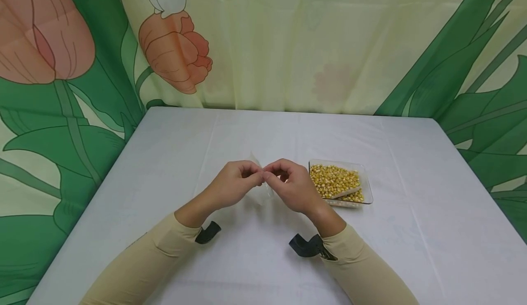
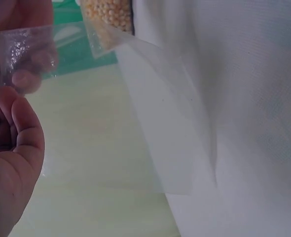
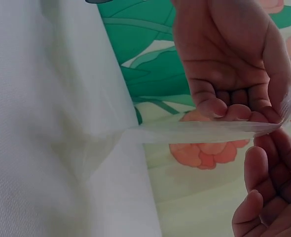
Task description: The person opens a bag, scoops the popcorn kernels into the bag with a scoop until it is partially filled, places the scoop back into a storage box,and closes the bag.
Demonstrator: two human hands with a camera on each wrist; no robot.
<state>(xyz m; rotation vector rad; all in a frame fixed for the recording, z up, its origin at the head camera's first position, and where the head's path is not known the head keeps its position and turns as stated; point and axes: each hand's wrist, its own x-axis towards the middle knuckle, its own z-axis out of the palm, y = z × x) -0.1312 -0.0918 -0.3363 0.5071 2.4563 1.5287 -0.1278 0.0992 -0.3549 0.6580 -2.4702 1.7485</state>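
A clear plastic bag (image 1: 259, 196) hangs between my hands above the table; in the left wrist view the thin bag (image 2: 111, 133) spreads out flat and see-through. My left hand (image 1: 233, 182) pinches its upper edge between thumb and forefinger. Right beside it, my right hand (image 1: 295, 187) pinches the same edge, with the fingertips of both hands nearly meeting. Seen from the right wrist, the bag (image 3: 200, 132) appears almost edge-on as a narrow strip. Whether its mouth is parted cannot be made out.
To the right of my right hand stands a clear rectangular container (image 1: 368, 186) of yellow corn kernels (image 1: 333, 178). A pale flat-handled utensil (image 1: 346, 193) lies on the kernels. A white cloth covers the table (image 1: 185, 268), and a printed curtain (image 1: 263, 44) hangs behind its far edge.
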